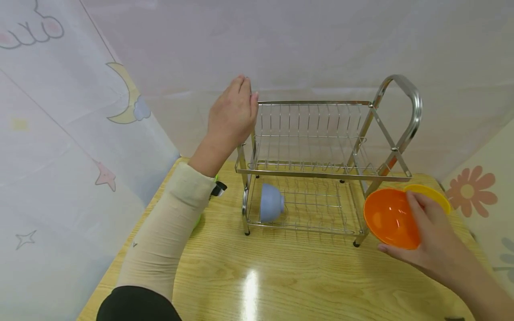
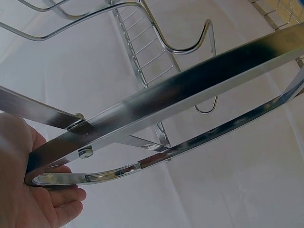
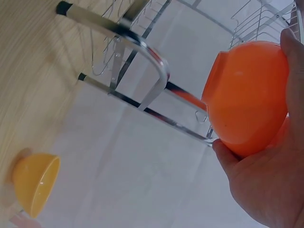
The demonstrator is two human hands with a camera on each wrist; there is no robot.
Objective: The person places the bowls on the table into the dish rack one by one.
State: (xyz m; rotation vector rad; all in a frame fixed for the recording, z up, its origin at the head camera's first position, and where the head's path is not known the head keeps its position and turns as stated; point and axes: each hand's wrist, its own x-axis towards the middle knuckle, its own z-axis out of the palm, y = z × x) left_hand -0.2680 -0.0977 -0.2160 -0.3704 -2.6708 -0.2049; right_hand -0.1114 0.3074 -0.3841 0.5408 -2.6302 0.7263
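Beside the right end of the metal rack [image 1: 321,175], I have the right hand [image 1: 437,232] holding an orange bowl [image 1: 387,218] above the table [image 1: 305,276], fingers clamped on it, the thumb low at one side and the others at the rim opposite. From the head camera I look down into the bowl's hollow; the right wrist view gives me its rounded outside and its foot ring, near the rack's curved end frame. Just past it, partly hidden from the head camera, a yellow bowl [image 3: 35,183] sits on the table. I have the left hand [image 1: 233,111] up at the rack's far left end, its fingers wrapped on the bent end of the frame, thumb on one side of the bar. On the lower tier, near that end, I see a blue bowl [image 1: 271,203] lying on its side, mouth to the left and foot to the right. Something green [image 1: 196,221] shows beside the beige sleeve [image 1: 160,236], mostly hidden, so I can't tell what it is. Behind everything I see a pale backdrop [image 1: 192,44], with a crescent moon [image 1: 132,92] printed left and a flower [image 1: 467,191] right.
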